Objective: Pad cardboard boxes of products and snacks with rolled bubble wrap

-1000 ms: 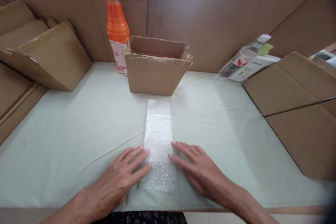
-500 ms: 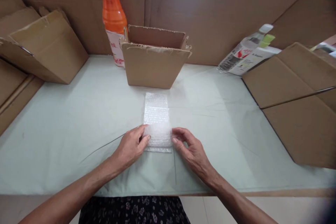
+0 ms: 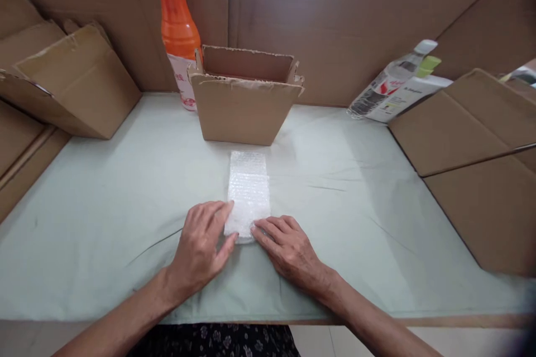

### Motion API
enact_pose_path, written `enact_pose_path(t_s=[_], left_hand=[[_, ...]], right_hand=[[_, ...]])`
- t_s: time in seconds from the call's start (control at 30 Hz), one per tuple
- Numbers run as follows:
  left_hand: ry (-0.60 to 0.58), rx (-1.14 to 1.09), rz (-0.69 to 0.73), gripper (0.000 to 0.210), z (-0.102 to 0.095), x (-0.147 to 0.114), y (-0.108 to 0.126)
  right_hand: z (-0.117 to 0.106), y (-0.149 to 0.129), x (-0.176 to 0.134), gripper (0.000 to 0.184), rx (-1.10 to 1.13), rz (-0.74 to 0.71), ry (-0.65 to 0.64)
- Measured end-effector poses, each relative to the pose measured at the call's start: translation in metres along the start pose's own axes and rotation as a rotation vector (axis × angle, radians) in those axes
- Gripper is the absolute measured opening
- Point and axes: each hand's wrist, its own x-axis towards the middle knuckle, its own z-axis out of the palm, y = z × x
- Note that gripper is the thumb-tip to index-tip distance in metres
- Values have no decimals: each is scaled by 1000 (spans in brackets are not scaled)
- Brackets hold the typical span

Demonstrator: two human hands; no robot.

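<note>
A strip of clear bubble wrap lies lengthwise on the pale green cloth, its near end doubled over. My left hand rests at its near left corner, thumb and fingers apart, the tips touching the edge. From the other side my right hand reaches in with stretched fingers, their tips lying on the near right corner. Neither hand is closed around the wrap. Whether anything lies within the folded layers, I cannot tell.
Just beyond the wrap stands an open cardboard box, with an orange drink bottle behind its left side. More cardboard boxes flank the table at left and right. A clear bottle and a white tube lean at the back right.
The near part of the wrap, held at both sides before, now lies flatter. My right hand has shifted left onto its near corner, and my left hand's fingers have spread.
</note>
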Motion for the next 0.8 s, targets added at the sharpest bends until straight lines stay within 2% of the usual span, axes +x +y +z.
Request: enact_pose_path(t_s=[0.07, 0.13, 0.23, 0.3, 0.4, 0.5, 0.6, 0.67, 0.73, 0.8], left_hand=[[-47, -58, 93, 52, -4, -6, 1], [-90, -112, 106, 49, -6, -8, 1], [-114, -224, 21, 41, -5, -7, -1], [-141, -282, -60, 38, -4, -3, -4], [-177, -289, -179, 38, 1, 4, -8], [-166, -257, -220, 37, 9, 9, -10], [-60, -176, -183, 33, 12, 9, -10], [-1, -134, -101, 33, 8, 4, -9], [-7, -136, -6, 36, -1, -3, -7], [-62, -188, 33, 40, -11, -10, -5]], right_hand=[[-1, 4, 4, 23, 43, 26, -18], [-5, 5, 8, 22, 130, 103, -47], [-14, 2, 11, 20, 296, 221, -108], [-22, -2, 10, 19, 275, 267, -64], [-31, -12, 8, 21, 92, 231, 87], [-25, -17, 9, 22, 16, 95, 39], [-7, -10, 16, 23, -36, 34, -8], [2, -3, 19, 25, -31, 43, 5], [4, 1, 21, 25, 44, 81, -11], [-2, 0, 20, 24, 175, 145, -72]])
